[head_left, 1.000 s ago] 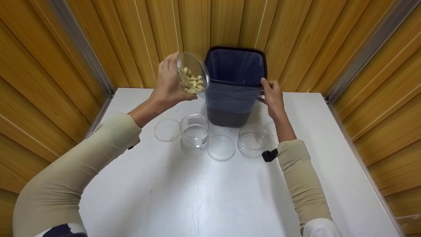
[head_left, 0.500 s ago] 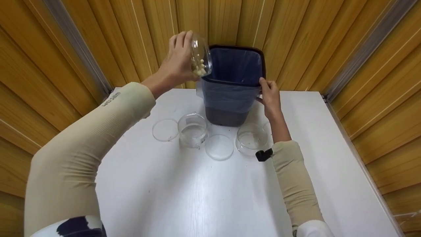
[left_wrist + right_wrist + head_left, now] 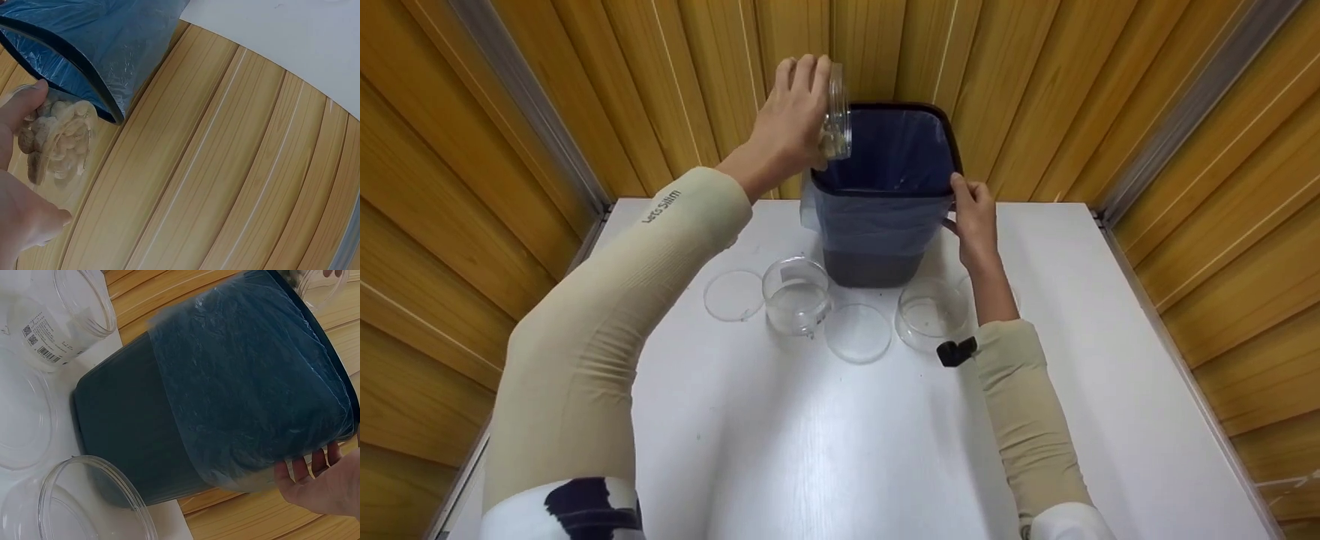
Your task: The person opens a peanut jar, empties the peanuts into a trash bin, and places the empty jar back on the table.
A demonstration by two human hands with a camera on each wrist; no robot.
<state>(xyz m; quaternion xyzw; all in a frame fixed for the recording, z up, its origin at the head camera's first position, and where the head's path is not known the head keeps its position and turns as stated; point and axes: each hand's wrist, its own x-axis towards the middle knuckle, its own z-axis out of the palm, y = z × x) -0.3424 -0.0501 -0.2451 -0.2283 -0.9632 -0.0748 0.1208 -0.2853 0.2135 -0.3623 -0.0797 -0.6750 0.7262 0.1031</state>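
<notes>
My left hand (image 3: 793,112) grips a clear round jar (image 3: 838,124) tipped sideways at the left rim of a waste bin (image 3: 876,264). Pale nut-like pieces (image 3: 66,140) lie inside the jar, seen through its wall in the left wrist view. The dark bin is lined with a blue plastic bag (image 3: 877,221) folded over its rim. On the bin's right side, my right hand (image 3: 976,217) holds the rim, thumb on top and fingers below. The right wrist view shows those fingers (image 3: 301,469) against the bag. The bin's bottom inside is hidden.
Two clear jars (image 3: 796,304) (image 3: 932,319) stand on the white table (image 3: 825,450) in front of the bin. Clear round lids (image 3: 733,297) (image 3: 858,334) lie flat by them; another is partly behind my right forearm. Wood-patterned walls (image 3: 690,97) enclose the table's back and sides.
My left hand has moved up and right, turning the jar from facing me to sideways at the bin's mouth. The bin leans slightly more to the left; my right hand keeps its hold.
</notes>
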